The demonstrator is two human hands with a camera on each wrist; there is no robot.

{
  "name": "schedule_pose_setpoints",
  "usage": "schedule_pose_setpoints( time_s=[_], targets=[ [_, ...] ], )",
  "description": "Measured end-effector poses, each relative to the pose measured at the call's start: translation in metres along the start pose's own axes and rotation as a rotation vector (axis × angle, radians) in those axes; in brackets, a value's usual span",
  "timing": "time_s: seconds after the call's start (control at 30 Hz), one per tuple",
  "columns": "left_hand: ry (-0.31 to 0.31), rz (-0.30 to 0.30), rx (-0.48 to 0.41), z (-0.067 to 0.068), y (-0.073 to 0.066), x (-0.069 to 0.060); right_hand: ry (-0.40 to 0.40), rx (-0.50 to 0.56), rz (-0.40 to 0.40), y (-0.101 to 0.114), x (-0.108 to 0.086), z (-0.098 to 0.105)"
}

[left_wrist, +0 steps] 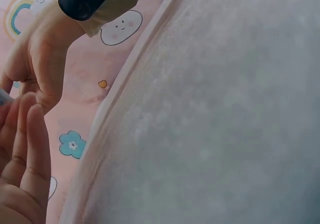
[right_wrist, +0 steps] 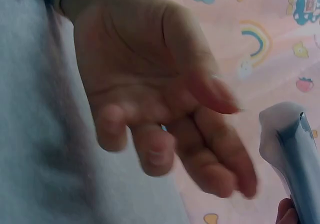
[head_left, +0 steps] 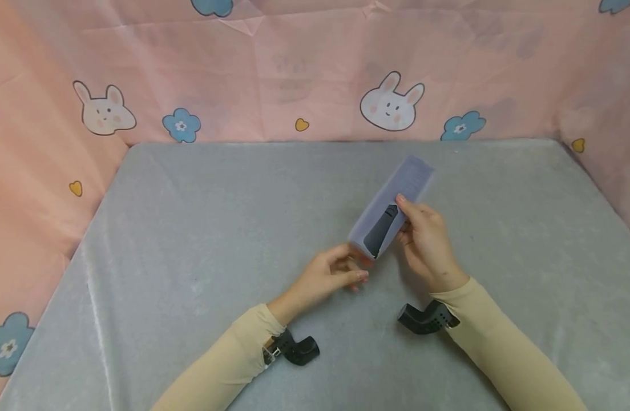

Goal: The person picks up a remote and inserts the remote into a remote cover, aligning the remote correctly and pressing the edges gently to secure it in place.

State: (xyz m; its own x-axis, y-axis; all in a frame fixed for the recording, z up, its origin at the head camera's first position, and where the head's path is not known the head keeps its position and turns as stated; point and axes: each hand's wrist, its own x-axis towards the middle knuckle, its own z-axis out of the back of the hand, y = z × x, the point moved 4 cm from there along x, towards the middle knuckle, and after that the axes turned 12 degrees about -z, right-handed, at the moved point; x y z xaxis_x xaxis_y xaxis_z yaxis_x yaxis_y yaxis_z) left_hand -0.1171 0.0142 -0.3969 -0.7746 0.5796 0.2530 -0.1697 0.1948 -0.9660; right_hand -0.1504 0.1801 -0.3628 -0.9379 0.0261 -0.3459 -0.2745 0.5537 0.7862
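Note:
A slim lavender box with a picture of a dark, tapered device on its face is tilted above the table. My right hand grips its right side, thumb on the upper face and fingers beneath. Near the box's lower end, my left hand has its fingers loosely bent. Across the right wrist view, that left hand shows its palm, apart from the box. In the left wrist view, only a sliver of the box appears between the right hand and the left hand.
A grey cloth-covered table lies under both hands. Pink curtains with rabbits, flowers and hearts hang behind and at the sides. Black curved camera mounts sit on both wrists, beside beige sleeves.

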Motion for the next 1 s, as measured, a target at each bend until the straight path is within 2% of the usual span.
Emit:
schedule_pose_setpoints(
  time_s=[0.13,0.27,0.5,0.73,1.0],
  targets=[
    [-0.022,0.021,0.038,-0.002,0.001,0.001,0.008,-0.024,-0.032,-0.003,-0.001,-0.002],
    [-0.071,0.032,0.005,-0.002,0.002,0.001,0.014,-0.043,-0.025,-0.008,-0.002,-0.004],
    [-0.095,-0.022,0.009,-0.001,-0.002,0.001,-0.007,-0.097,-0.015,-0.017,-0.004,-0.007],
    [-0.109,-0.058,0.029,0.001,-0.002,0.001,0.060,-0.061,-0.056,-0.017,-0.004,-0.008],
    [-0.175,-0.058,0.031,0.004,-0.002,0.001,0.060,-0.078,-0.093,-0.021,-0.003,-0.007]
  ],
)
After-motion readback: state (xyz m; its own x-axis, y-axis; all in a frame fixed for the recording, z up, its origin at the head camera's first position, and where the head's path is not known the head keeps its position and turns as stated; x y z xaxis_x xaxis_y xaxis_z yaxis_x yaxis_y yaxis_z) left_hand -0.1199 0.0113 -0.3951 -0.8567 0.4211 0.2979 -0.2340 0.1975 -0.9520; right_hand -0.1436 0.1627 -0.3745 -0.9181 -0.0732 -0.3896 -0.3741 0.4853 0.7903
